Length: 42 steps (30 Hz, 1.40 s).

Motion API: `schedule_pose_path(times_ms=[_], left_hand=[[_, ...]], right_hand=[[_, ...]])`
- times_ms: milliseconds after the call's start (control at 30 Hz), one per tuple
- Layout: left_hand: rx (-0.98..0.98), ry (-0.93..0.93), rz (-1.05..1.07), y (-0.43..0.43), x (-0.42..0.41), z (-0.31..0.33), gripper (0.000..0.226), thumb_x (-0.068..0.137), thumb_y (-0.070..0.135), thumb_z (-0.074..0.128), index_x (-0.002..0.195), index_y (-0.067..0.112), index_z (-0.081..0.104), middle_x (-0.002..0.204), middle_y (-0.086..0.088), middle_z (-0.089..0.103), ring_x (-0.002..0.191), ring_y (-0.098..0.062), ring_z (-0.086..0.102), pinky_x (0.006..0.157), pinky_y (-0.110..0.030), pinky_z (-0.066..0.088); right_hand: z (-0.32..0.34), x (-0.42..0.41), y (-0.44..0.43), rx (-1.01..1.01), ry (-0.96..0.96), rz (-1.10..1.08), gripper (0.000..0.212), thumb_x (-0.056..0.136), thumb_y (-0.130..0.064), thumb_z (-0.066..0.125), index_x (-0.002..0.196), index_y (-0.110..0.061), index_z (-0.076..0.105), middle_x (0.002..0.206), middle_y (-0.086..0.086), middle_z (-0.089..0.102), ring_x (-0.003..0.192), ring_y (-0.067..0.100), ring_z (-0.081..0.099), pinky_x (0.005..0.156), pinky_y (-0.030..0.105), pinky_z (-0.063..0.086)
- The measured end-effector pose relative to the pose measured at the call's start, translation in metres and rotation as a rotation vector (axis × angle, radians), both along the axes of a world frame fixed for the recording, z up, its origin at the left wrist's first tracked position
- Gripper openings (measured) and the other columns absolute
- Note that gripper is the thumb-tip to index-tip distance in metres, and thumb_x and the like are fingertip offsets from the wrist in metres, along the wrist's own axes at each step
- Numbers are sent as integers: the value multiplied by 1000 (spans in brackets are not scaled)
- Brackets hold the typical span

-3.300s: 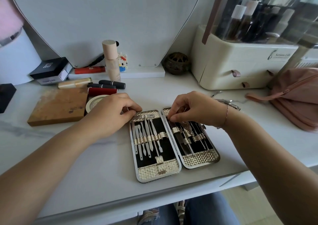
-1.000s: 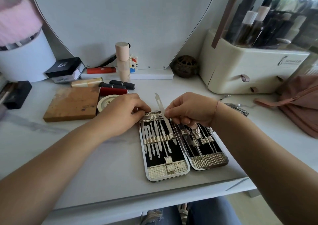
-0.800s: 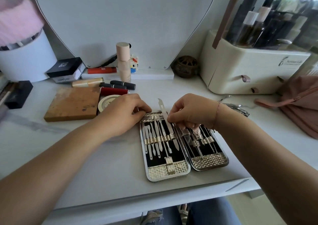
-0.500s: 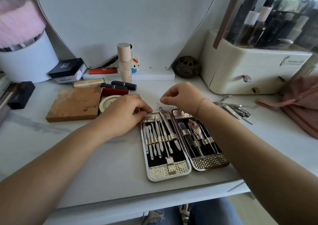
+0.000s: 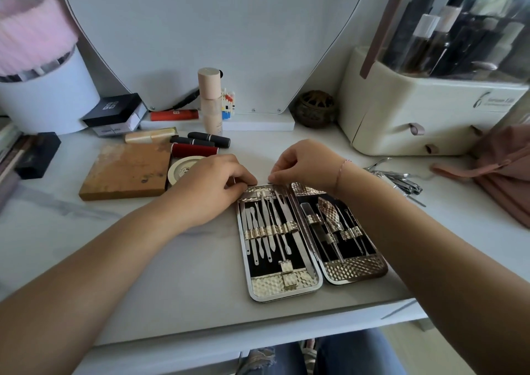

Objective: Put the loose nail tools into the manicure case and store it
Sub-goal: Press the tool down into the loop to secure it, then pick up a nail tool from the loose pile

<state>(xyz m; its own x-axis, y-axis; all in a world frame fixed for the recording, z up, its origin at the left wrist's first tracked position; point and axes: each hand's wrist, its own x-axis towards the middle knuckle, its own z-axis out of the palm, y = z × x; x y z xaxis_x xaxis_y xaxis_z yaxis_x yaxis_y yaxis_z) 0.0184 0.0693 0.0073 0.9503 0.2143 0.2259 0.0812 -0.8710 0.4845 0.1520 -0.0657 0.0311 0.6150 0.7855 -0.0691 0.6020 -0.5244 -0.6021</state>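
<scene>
- The open case (image 5: pixel 285 284) lies flat on the white surface (image 5: pixel 177 274), near its front edge, with metal tools strapped in both halves.
- The left hand (image 5: pixel 210 186) has its grip clenched on the case's far left corner.
- The right hand (image 5: pixel 305 162) pinches its fingertips at the far rim; whether that grip grasps anything, I cannot tell.
- A heap of loose tools (image 5: pixel 401 181) lies right of the right wrist.
- The cream organizer (image 5: pixel 415 122) has lettering too blurred to read; the black box (image 5: pixel 113 110) shows a square emblem.
</scene>
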Motion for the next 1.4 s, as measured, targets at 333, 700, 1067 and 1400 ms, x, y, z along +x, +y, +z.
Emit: schedule_pose_path(times_ms=[333, 700, 1067, 1400], left_hand=[[-9, -13, -7, -1, 0, 0, 19, 87, 14, 61, 99, 25, 71, 89, 12, 59, 71, 5, 48, 64, 1, 32], [-45, -21, -8, 0, 1, -2, 20, 85, 12, 62, 94, 27, 72, 85, 15, 60, 73, 7, 51, 62, -4, 34], [-43, -38, -5, 2, 1, -4, 20, 84, 11, 63, 91, 28, 73, 83, 15, 61, 80, 6, 51, 62, -1, 34], [-31, -22, 3, 1, 1, -3, 20, 85, 12, 63, 93, 28, 72, 85, 14, 61, 74, -2, 53, 62, -3, 34]], right_hand=[[4, 4, -29, 142, -36, -69, 12, 76, -27, 74, 80, -16, 70, 84, 14, 70, 70, 23, 59, 77, 40, 53], [-4, 38, -130, 216, -181, -433, 8, 76, -21, 74, 79, -15, 74, 56, -5, 61, 47, 0, 49, 50, 10, 38], [-17, 34, -110, -31, -333, -413, 10, 74, -28, 73, 70, -19, 72, 70, -1, 65, 69, 15, 56, 57, 23, 37], [-11, 36, -104, -255, -310, -370, 29, 81, -21, 59, 73, 6, 65, 63, 16, 56, 64, 24, 45, 64, 35, 48]])
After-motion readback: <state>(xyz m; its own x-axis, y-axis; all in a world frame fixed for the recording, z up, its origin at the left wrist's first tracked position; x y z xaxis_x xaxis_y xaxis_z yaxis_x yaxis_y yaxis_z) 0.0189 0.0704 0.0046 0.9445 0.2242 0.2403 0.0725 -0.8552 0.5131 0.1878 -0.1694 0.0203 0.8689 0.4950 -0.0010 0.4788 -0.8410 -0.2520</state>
